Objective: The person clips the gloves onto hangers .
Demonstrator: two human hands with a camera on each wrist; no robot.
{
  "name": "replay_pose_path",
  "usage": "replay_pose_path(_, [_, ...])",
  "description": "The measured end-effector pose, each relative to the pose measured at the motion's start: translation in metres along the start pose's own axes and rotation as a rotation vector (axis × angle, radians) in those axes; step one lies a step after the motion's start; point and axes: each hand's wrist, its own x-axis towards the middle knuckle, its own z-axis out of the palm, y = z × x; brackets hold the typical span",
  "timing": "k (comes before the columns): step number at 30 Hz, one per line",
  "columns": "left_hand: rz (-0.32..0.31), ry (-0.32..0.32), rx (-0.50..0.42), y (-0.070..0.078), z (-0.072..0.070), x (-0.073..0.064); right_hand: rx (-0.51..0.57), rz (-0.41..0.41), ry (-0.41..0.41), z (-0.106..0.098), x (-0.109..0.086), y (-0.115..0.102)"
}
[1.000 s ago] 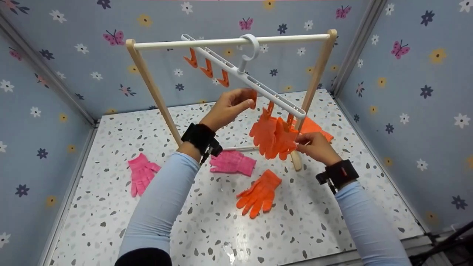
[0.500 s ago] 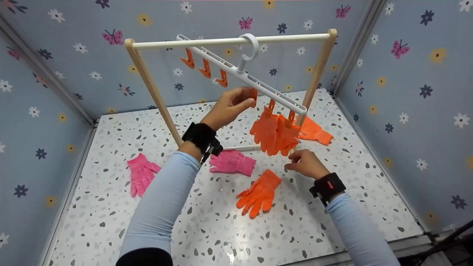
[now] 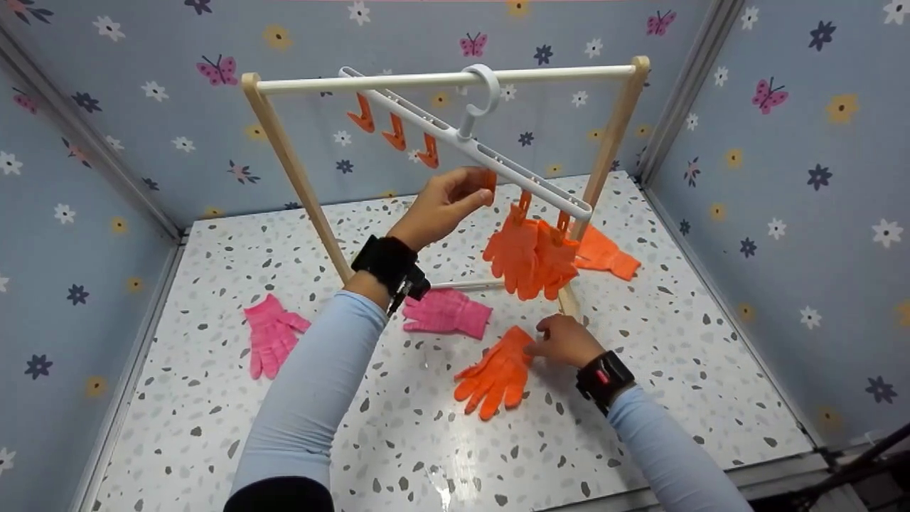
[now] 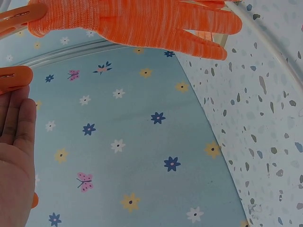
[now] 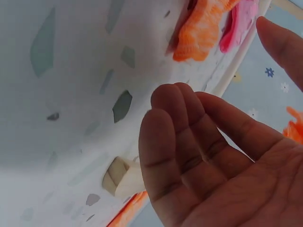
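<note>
A white clip hanger (image 3: 512, 171) hangs by its hook from a drying rack's top bar. My left hand (image 3: 441, 206) pinches one of its orange clips (image 3: 490, 189); in the left wrist view the fingers meet that clip (image 4: 14, 78). To its right, two orange gloves (image 3: 517, 252) dangle from clips. My right hand (image 3: 569, 341) is low over the table, its fingertips right at the cuff of a flat orange glove (image 3: 498, 377). The right wrist view shows the thumb apart from the bent fingers (image 5: 161, 142), nothing between them, with the orange glove (image 5: 201, 33) just beyond.
Two pink gloves (image 3: 448, 313) (image 3: 270, 338) lie on the speckled table (image 3: 398, 441), and another orange glove (image 3: 608, 252) lies behind the rack's right leg (image 3: 611, 142). Three free orange clips (image 3: 394, 133) hang on the hanger's far half. Patterned walls (image 3: 803, 213) enclose the table.
My right hand has left the hanging gloves and come down and left to the orange glove on the table. The hanger swung slightly. My left hand stays on the clip.
</note>
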Motion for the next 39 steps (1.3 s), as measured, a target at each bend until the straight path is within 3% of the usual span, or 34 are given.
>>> replay_pose_path(7, [0.007, 0.000, 0.008, 0.000, 0.000, 0.000, -0.068, 0.046, -0.010, 0.014, 0.000, -0.013])
replay_pose_path(19, [0.020, 0.010, 0.019, 0.001, 0.002, 0.003, -0.158, -0.012, 0.087, 0.030, 0.001, -0.017])
replay_pose_path(39, [0.031, 0.019, 0.043, 0.002, 0.002, 0.004, -0.050, -0.002, 0.092, 0.034, 0.005, -0.014])
